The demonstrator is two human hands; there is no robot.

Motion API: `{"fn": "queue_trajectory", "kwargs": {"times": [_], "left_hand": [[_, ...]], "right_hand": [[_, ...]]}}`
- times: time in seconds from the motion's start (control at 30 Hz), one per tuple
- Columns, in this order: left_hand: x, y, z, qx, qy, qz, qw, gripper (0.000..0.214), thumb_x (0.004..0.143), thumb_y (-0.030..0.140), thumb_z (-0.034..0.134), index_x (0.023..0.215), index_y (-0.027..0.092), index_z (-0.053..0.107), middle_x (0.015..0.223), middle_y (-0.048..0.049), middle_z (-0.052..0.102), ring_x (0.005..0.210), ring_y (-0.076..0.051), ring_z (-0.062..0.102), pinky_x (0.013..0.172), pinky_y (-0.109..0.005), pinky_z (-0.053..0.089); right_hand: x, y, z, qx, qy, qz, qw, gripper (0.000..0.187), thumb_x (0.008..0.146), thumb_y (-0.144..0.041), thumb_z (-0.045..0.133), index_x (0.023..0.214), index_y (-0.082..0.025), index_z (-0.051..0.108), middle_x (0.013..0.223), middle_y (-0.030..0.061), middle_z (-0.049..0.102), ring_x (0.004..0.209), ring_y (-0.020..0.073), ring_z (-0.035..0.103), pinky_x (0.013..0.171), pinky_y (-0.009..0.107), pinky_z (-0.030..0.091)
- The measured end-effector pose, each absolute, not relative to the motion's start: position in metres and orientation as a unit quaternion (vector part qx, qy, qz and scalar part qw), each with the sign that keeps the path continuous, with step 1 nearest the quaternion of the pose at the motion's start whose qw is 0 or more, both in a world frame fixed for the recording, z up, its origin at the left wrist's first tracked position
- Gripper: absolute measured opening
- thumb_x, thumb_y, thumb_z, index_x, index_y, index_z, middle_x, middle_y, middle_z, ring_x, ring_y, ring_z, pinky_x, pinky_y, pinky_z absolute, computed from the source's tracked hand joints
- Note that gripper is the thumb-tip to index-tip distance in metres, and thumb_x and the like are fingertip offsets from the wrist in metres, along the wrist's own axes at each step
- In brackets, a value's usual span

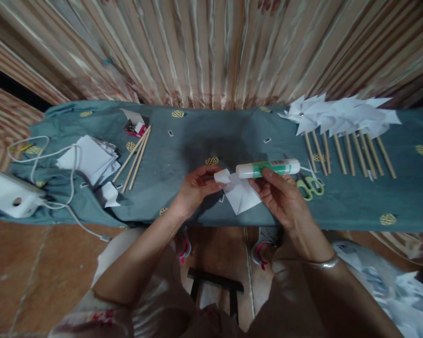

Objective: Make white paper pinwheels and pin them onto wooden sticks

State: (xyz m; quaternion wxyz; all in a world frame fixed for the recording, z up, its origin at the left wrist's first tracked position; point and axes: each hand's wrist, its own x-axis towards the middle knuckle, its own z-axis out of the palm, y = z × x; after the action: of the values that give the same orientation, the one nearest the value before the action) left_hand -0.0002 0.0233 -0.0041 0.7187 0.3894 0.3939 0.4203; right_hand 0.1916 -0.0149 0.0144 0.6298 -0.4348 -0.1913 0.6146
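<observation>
My right hand (281, 195) grips a white glue stick with a green band (268, 168), held level over the table. My left hand (196, 187) pinches the glue stick's white cap (222, 176) at the stick's left end. A folded white paper piece (241, 196) sits between and under both hands, pinned by my right fingers. All of this hangs above the near edge of a table covered in blue-grey cloth (204, 136).
Green-handled scissors (309, 186) lie just right of my right hand. Several finished white paper pinwheels on wooden sticks (341, 126) fill the right side. Loose wooden sticks (134, 157), a stack of white paper squares (90, 157), a small pin box (136, 126) and a white device with cable (10, 193) sit left.
</observation>
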Motion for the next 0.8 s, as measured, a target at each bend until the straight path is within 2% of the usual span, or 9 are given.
{"fn": "queue_trajectory", "kwargs": {"times": [0.2, 0.53, 0.8], "left_hand": [[0.0026, 0.0222, -0.0040, 0.377, 0.385, 0.412, 0.735, 0.039, 0.057, 0.020, 0.090, 0.092, 0.017, 0.071, 0.088, -0.0011, 0.073, 0.079, -0.013, 0.067, 0.080, -0.029, 0.053], [0.0030, 0.0207, -0.0019, 0.380, 0.381, 0.403, 0.740, 0.040, 0.059, 0.021, 0.089, 0.094, 0.017, 0.070, 0.089, -0.0009, 0.072, 0.080, -0.013, 0.067, 0.080, -0.029, 0.053], [-0.0001, 0.0217, -0.0030, 0.426, 0.369, 0.409, 0.717, 0.040, 0.061, 0.024, 0.089, 0.095, 0.017, 0.069, 0.092, -0.0019, 0.074, 0.082, -0.016, 0.069, 0.079, -0.029, 0.055]], "right_hand": [[0.1960, -0.0161, 0.0108, -0.466, -0.211, 0.604, 0.611, 0.023, 0.061, -0.029, 0.090, 0.077, -0.024, 0.074, 0.081, -0.0069, 0.077, 0.074, 0.0076, 0.071, 0.071, 0.016, 0.061], [0.1911, -0.0160, 0.0145, -0.480, -0.216, 0.602, 0.600, 0.024, 0.057, -0.031, 0.092, 0.072, -0.024, 0.075, 0.079, -0.0059, 0.076, 0.072, 0.0077, 0.070, 0.069, 0.016, 0.060], [0.1881, -0.0165, 0.0166, -0.501, -0.223, 0.597, 0.585, 0.029, 0.053, -0.033, 0.093, 0.075, -0.023, 0.077, 0.079, -0.0038, 0.077, 0.071, 0.0089, 0.070, 0.068, 0.016, 0.059]]}}
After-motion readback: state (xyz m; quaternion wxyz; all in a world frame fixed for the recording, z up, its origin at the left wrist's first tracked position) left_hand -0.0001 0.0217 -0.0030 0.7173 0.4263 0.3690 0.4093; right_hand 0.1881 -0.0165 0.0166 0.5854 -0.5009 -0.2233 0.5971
